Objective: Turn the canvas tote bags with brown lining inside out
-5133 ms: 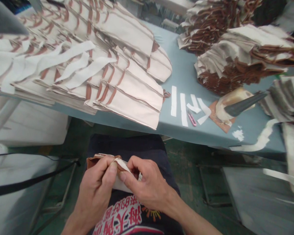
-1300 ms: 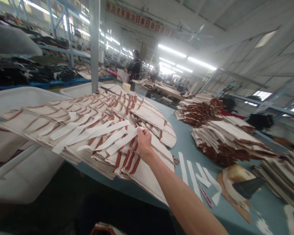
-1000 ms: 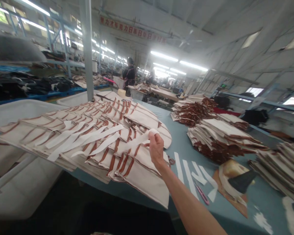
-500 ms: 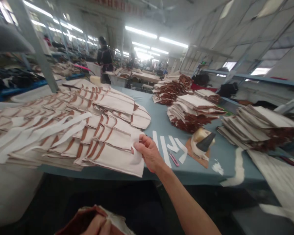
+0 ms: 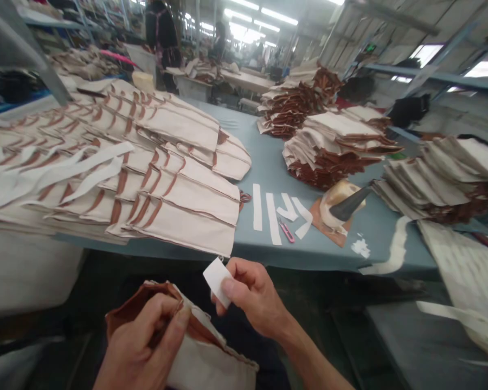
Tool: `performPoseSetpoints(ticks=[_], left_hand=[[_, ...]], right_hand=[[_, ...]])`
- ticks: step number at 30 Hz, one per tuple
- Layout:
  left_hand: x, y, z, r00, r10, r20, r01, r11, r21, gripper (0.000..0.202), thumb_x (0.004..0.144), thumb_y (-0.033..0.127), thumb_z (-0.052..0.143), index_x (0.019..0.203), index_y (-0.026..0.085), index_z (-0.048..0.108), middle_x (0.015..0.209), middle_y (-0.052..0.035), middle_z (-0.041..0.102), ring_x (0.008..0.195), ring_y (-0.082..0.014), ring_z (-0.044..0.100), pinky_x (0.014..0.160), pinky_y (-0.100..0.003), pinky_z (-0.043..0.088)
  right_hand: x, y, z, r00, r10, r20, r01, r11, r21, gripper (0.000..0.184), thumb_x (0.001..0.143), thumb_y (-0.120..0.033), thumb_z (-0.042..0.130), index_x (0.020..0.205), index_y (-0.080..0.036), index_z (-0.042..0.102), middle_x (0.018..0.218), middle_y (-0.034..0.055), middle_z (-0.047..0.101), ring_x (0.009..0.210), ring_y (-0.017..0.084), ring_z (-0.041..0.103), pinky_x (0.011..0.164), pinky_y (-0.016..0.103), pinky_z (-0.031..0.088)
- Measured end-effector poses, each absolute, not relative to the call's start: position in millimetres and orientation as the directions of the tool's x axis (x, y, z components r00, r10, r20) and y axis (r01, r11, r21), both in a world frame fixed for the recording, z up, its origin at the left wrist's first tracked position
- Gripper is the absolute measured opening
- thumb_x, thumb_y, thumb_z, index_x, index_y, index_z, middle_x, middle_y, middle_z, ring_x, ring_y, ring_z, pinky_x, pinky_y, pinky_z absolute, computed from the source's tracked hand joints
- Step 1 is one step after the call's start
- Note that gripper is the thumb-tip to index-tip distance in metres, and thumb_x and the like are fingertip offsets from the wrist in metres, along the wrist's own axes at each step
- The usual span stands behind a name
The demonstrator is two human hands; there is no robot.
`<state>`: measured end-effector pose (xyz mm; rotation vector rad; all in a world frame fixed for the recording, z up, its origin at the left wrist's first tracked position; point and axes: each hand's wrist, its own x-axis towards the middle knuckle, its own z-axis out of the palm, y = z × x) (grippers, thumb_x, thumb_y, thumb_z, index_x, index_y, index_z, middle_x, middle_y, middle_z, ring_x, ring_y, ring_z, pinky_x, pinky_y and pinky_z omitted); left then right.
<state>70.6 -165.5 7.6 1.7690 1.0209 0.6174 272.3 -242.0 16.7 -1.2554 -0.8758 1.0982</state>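
My left hand (image 5: pixel 148 338) pinches the open top edge of a cream fabric bag piece (image 5: pixel 211 360) with brown lining, held low in front of me. Between the thumb and fingers of my right hand (image 5: pixel 248 295) is a small white rectangular patch (image 5: pixel 217 279), just right of the bag piece's edge. Both hands are closed and hang in front of the table's near edge. Beyond them, overlapping cream bag pieces with brown trim (image 5: pixel 187 211) cover the left part of the table. Long white strips (image 5: pixel 85 168) lie across those pieces.
On the blue-green table (image 5: pixel 264 265) lie white strips (image 5: pixel 273 216), pink thread snips (image 5: pixel 287 232) and a cream roll with a dark cone-shaped tool (image 5: pixel 352 205) on a brown board. Fabric stacks (image 5: pixel 333 146) stand behind and at right. A person (image 5: pixel 162 43) stands in the background.
My right hand has come back from the bag pieces on the table toward my left hand, carrying the white patch. The view has tipped downward, showing more of my left hand and its bag piece.
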Motion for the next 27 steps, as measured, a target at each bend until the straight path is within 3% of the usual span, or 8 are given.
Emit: performPoseSetpoints(ticks=[3, 5, 9, 14, 19, 24, 27], left_hand=[[72.9, -169.0, 17.4, 0.427, 0.881, -0.203, 0.326, 0.060, 0.943, 0.043, 0.090, 0.068, 0.080, 0.103, 0.027, 0.076, 0.087, -0.0015, 0.082, 0.075, -0.0229, 0.076, 0.068, -0.025, 0.061], [75.2, -169.5, 27.0, 0.450, 0.845, -0.289, 0.293, 0.166, 0.942, 0.050, 0.083, 0.069, 0.085, 0.108, 0.026, 0.079, 0.091, -0.0023, 0.083, 0.078, -0.0238, 0.077, 0.066, -0.025, 0.062], [79.0, -168.3, 43.7, 0.555, 0.710, -0.434, 0.249, 0.356, 0.901, 0.047, 0.073, 0.063, 0.096, 0.088, 0.023, 0.078, 0.065, 0.0032, 0.067, 0.059, -0.0181, 0.066, 0.056, -0.023, 0.054], [79.4, -172.7, 43.6, 0.573, 0.684, -0.452, 0.207, 0.413, 0.887, 0.044, 0.076, 0.058, 0.094, 0.078, 0.020, 0.072, 0.061, 0.0019, 0.067, 0.054, -0.0129, 0.055, 0.053, -0.019, 0.040], [77.5, -176.0, 38.7, 0.541, 0.734, -0.411, 0.192, 0.369, 0.910, 0.043, 0.078, 0.057, 0.091, 0.074, 0.018, 0.075, 0.061, 0.0015, 0.064, 0.054, -0.0110, 0.051, 0.053, -0.018, 0.037], [72.2, -173.2, 35.4, 0.511, 0.725, -0.462, 0.141, 0.459, 0.877, 0.049, 0.075, 0.061, 0.093, 0.071, 0.017, 0.071, 0.058, 0.0007, 0.064, 0.051, -0.0104, 0.049, 0.051, -0.018, 0.035], [67.1, -172.2, 32.0, 0.497, 0.715, -0.492, 0.117, 0.507, 0.854, 0.053, 0.073, 0.064, 0.095, 0.073, 0.017, 0.070, 0.058, 0.0019, 0.061, 0.050, -0.0095, 0.046, 0.049, -0.017, 0.034]], right_hand=[[265.9, -250.8, 23.7, 0.278, 0.960, -0.035, 0.038, -0.048, -0.998, 0.026, 0.095, -0.041, 0.070, 0.080, -0.021, 0.062, 0.065, -0.0035, 0.062, 0.055, 0.011, 0.052, 0.055, 0.023, 0.038], [264.9, -253.0, 30.0, 0.268, 0.963, -0.007, 0.175, -0.055, -0.983, 0.018, 0.093, -0.032, 0.068, 0.079, -0.020, 0.064, 0.066, -0.0043, 0.060, 0.058, 0.010, 0.049, 0.057, 0.023, 0.036], [264.4, -252.7, 36.4, 0.168, 0.984, -0.062, 0.237, -0.102, -0.966, 0.014, 0.090, -0.029, 0.065, 0.079, -0.020, 0.067, 0.069, -0.0037, 0.061, 0.062, 0.011, 0.049, 0.060, 0.025, 0.036], [261.5, -250.7, 33.6, 0.100, 0.984, -0.147, 0.196, -0.164, -0.967, 0.013, 0.088, -0.028, 0.063, 0.077, -0.020, 0.064, 0.068, -0.0042, 0.059, 0.064, 0.012, 0.048, 0.062, 0.026, 0.038], [257.6, -249.2, 28.5, 0.075, 0.978, -0.193, 0.064, -0.198, -0.978, 0.026, 0.094, -0.040, 0.065, 0.078, -0.021, 0.061, 0.071, -0.0028, 0.061, 0.065, 0.012, 0.049, 0.062, 0.025, 0.039], [248.5, -247.4, 23.1, 0.087, 0.968, -0.234, -0.084, -0.227, -0.970, 0.048, 0.097, -0.063, 0.073, 0.079, -0.021, 0.057, 0.069, -0.0046, 0.053, 0.062, 0.011, 0.040, 0.058, 0.024, 0.034], [244.7, -244.8, 24.1, 0.099, 0.963, -0.251, -0.101, -0.241, -0.965, 0.052, 0.097, -0.067, 0.075, 0.081, -0.021, 0.057, 0.071, -0.0051, 0.051, 0.062, 0.010, 0.037, 0.056, 0.024, 0.031]])
